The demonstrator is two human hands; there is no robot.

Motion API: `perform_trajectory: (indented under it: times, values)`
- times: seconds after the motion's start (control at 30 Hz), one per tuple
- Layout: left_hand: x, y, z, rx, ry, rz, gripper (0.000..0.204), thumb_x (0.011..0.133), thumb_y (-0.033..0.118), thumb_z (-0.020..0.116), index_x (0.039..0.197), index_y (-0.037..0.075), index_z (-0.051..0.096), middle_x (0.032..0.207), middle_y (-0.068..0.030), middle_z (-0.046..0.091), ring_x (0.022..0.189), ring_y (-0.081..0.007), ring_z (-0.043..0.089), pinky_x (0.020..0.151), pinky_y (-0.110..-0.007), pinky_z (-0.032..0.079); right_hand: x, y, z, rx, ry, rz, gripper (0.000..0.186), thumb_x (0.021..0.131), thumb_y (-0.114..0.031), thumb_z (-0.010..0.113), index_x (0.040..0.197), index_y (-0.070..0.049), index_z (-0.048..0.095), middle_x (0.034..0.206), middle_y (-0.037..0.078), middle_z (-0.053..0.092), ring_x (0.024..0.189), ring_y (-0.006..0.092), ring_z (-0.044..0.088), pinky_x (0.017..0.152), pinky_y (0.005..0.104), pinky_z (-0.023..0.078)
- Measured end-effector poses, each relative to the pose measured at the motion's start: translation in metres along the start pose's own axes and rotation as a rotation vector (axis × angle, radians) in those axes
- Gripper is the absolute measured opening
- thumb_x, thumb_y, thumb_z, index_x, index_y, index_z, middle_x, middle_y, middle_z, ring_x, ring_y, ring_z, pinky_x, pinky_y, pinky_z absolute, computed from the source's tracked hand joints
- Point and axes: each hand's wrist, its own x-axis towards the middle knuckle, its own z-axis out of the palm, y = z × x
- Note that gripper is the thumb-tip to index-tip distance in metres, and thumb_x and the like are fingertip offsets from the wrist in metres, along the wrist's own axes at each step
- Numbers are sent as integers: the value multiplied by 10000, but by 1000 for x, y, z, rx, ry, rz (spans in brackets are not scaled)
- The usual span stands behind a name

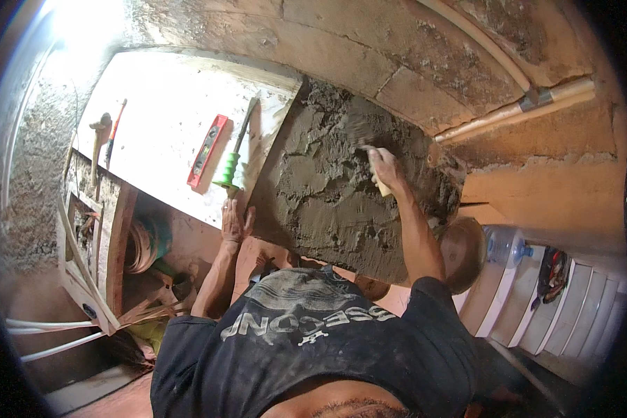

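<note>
My right hand (384, 169) grips a trowel by its pale handle (382, 187). Its blade, smeared by motion, is over a bed of rough wet mortar (320, 181). My left hand (237, 219) lies with outstretched fingers at the near edge of a large white slab (153, 139), left of the mortar. Just beyond those fingers is a chisel with a green ribbed grip and hand guard (229, 169), its flat metal blade pointing away. A red spirit level (207, 151) lies to its left. Farther left are a hammer (100, 127) and a slim red-handled tool (115, 131).
A round basin (462, 254) stands right of the mortar, beside a clear plastic water bottle (503, 246) and pale steps (515, 299). A pipe (522, 110) runs along the far wall. At lower left are a wooden frame (111, 258), a hose coil (141, 244) and white rods (56, 326).
</note>
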Motion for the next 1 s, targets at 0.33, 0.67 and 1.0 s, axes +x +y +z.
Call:
perform_trajectory:
  times: [0.33, 0.67, 1.0]
  values:
    - [23, 23, -22, -86, -89, -30, 550, 803, 278, 590, 1242, -17, 438, 1136, -219, 494, 1043, -389, 451, 933, -466, 329, 24, 53, 1, -224, 254, -30, 604, 905, -474, 443, 1237, 30, 427, 707, 112, 537, 456, 192, 532, 408, 349, 443]
    - [22, 20, -25, -60, -113, -68, 549, 799, 281, 587, 1250, 7, 437, 1130, -218, 493, 1048, -378, 451, 911, -452, 349, -4, -27, 8, -215, 82, -18, 466, 892, -427, 489, 1072, 2, 519, 681, 132, 555, 666, 300, 587, 607, 419, 478]
    - [13, 16, -23, 4, -155, -99, 576, 798, 311, 580, 1257, -1, 429, 1138, -231, 484, 1074, -395, 440, 946, -471, 326, 50, -60, -7, -1026, 148, -429, 323, 838, -267, 566, 1043, -43, 454, 1074, 220, 533, 893, 429, 574, 739, 503, 485]
